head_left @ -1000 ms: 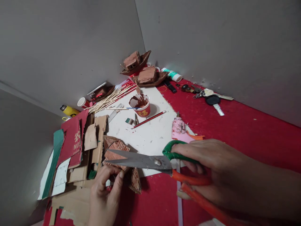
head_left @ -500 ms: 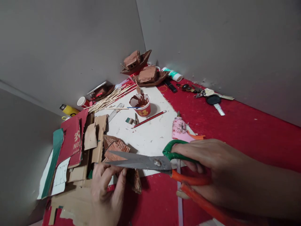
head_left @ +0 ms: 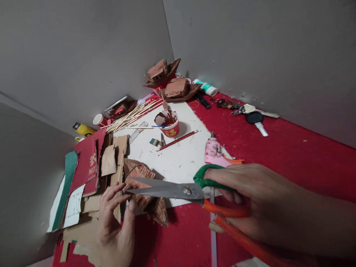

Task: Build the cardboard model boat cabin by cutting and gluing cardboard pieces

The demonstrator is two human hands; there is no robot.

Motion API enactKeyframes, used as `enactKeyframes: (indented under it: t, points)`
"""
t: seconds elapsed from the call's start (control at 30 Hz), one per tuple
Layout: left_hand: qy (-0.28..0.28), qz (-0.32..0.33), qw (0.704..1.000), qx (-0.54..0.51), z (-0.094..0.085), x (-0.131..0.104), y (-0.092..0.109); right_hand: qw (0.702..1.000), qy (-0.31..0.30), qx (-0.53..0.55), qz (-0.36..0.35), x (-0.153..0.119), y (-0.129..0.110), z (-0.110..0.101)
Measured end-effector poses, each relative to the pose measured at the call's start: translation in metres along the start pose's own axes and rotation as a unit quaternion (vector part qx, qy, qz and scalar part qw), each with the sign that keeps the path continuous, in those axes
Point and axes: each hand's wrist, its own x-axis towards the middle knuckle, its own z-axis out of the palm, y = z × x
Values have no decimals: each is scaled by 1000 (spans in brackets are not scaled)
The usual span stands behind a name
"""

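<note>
My right hand (head_left: 250, 196) is wrapped round the scissors (head_left: 172, 191), which have one green and one orange handle. Their blades point left and stand slightly apart. Close to the blade tips is my left hand (head_left: 116, 226), its thumb and fingers apart, and no held object shows in it. Behind and below the blades lies a brown-painted, ridged cardboard model (head_left: 160, 213), partly covered by the scissors; its full shape cannot be made out.
Cardboard pieces (head_left: 86, 163) are heaped at left. On the white board (head_left: 180, 163) stand a paint cup (head_left: 171, 124) and a red pencil (head_left: 178, 141). Thin sticks (head_left: 133, 116), brown model boats (head_left: 178, 89) and keys (head_left: 257, 120) lie farther back. A pink glue gun (head_left: 214, 152) is at right.
My left hand has shifted left and back from the blades, and its fingers have spread. More of the brown model shows. The scissors have barely moved.
</note>
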Motion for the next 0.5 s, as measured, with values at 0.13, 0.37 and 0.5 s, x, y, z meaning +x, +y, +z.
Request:
enactKeyframes:
  t: [0.13,0.37,0.5]
  points:
    - [-80,62,993,55,2,3,3,999,17,-32,-38,-1,0,0]
    - [-113,52,991,44,10,5,-4,998,20,-31,-45,1,1,2]
    - [-122,-1,992,38,10,3,-7,998,18,-37,-50,2,0,0]
